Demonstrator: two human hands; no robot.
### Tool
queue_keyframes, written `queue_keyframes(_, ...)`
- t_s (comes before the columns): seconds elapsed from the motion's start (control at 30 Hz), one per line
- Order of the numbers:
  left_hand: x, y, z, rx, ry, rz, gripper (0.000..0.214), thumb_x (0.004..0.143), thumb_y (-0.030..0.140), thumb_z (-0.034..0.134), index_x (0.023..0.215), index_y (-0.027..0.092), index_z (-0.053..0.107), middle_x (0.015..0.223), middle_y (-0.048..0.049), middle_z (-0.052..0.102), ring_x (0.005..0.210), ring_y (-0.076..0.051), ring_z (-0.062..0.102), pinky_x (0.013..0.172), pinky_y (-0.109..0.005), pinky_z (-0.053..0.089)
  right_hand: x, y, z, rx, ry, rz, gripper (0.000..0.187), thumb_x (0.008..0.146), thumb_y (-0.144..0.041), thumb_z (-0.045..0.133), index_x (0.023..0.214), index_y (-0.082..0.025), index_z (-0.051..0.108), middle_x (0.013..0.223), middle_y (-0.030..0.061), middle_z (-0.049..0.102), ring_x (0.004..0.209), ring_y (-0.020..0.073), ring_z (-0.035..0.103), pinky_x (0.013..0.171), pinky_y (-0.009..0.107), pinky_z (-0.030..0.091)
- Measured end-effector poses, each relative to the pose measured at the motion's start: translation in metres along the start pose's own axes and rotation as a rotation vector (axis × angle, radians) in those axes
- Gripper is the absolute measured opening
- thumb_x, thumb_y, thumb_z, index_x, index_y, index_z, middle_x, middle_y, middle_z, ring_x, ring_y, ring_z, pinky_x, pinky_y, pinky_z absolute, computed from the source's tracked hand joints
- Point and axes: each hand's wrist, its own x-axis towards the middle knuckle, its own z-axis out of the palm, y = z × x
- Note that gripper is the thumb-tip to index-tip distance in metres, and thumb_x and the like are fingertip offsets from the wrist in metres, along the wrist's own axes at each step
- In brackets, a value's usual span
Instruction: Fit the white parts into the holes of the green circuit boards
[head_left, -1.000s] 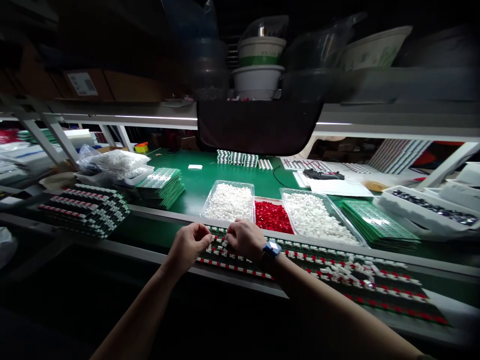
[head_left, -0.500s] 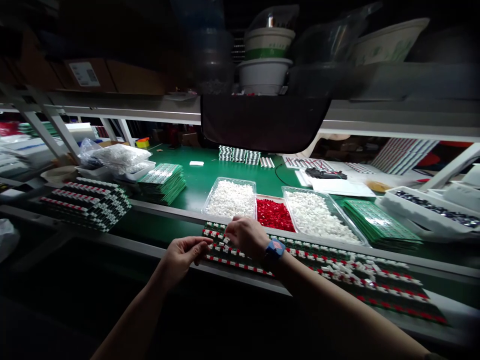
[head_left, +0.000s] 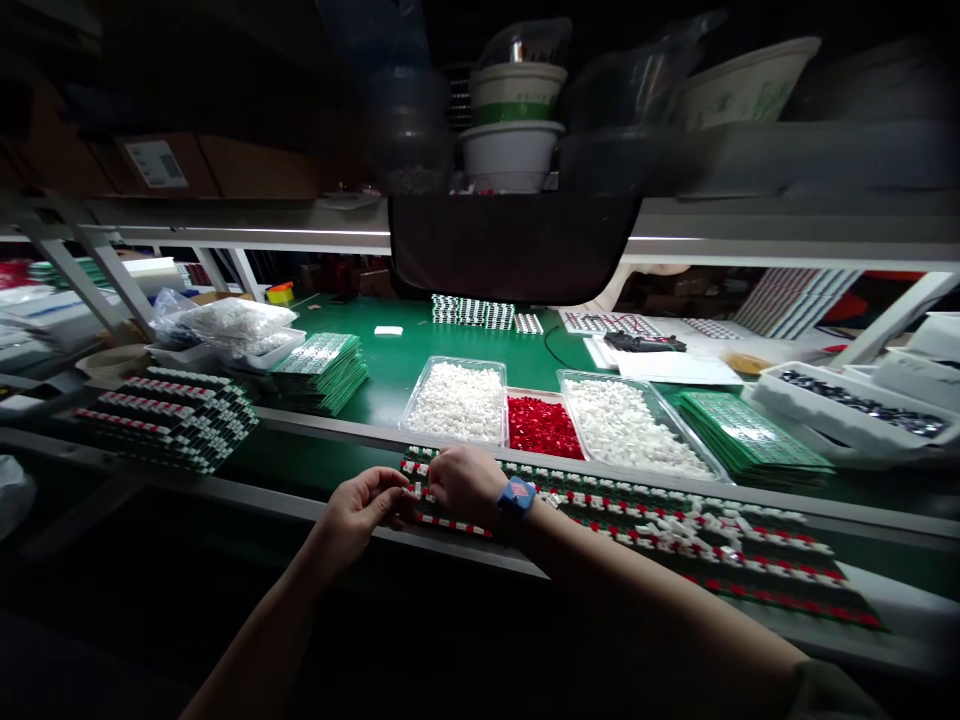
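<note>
The left hand (head_left: 361, 517) and the right hand (head_left: 465, 486) are close together, just beside each other, at the left end of a long green circuit board (head_left: 660, 530). The board has rows of small white and red parts on it. It lies flat along the near edge of the bench (head_left: 225, 480). Its long side runs from left to right and slopes down a bit toward the right in this wide view.

The right hand is nearer to the middle of the board. It sits on top of the board, and most of the board stretches away from it to the right. The left hand is just off the left end of the board, and its fingertips (head_left: 399, 486) reach in toward that end. Both hands curl down with their fingers bent. The parts are too small to tell if either hand is clamped on one. A blue wrist band (head_left: 516, 497) sits on the right wrist.

Behind the hands are a clear tray of white parts (head_left: 457, 403), a tray of red parts (head_left: 541, 428), and a second clear tray of white parts (head_left: 630, 425). Stacks of green boards (head_left: 750, 440) lie on the bench to the right, and another stack of green boards (head_left: 319, 373) lies to the left.
</note>
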Motion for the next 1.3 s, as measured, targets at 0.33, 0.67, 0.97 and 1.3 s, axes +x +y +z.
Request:
queue_keyframes(0.33,0.013,0.006,0.004,0.156,0.093,0.091,0.030,0.064,0.036,0.073,0.082,0.013,0.066,0.064,0.0002,0.064,0.055,-0.011,0.054,0.052,-0.021,0.044,-0.001,0.005,-0.003,0.034,-0.018,-0.053,0.022,0.077,-0.016,0.054,0.086,-0.017,0.075,0.090,0.0076,0.072,0.078,0.0184,0.064,0.063,0.024,0.039)
queue_keyframes(0.67,0.017,0.005,0.006,0.189,0.061,0.090,0.030,0.063,0.037,0.074,0.080,0.013,0.068,0.067,-0.0033,0.069,0.058,-0.015,0.060,0.056,-0.024,0.047,0.005,0.004,-0.006,0.016,-0.052,-0.017,0.021,0.075,-0.018,0.055,0.084,-0.017,0.074,0.085,0.0082,0.072,0.072,0.0181,0.063,0.055,0.024,0.036)
queue_keyframes(0.97,0.020,0.007,0.007,0.245,0.070,0.094,0.031,0.066,0.038,0.072,0.082,0.012,0.068,0.063,-0.0019,0.067,0.057,-0.013,0.058,0.057,-0.023,0.045,0.000,0.026,-0.010,0.092,0.135,-0.167,0.024,0.081,-0.016,0.054,0.094,-0.021,0.073,0.089,0.0048,0.067,0.068,0.0124,0.057,0.055,0.023,0.031)
queue_keyframes(1.3,0.024,0.004,0.011,0.225,0.051,0.109,0.028,0.067,0.036,0.071,0.082,0.012,0.068,0.063,-0.0020,0.067,0.057,-0.015,0.060,0.057,-0.024,0.048,0.001,0.034,-0.007,-0.057,0.024,-0.404,0.030,0.082,-0.012,0.052,0.098,-0.026,0.073,0.086,0.0020,0.062,0.067,0.0111,0.051,0.049,0.023,0.022)
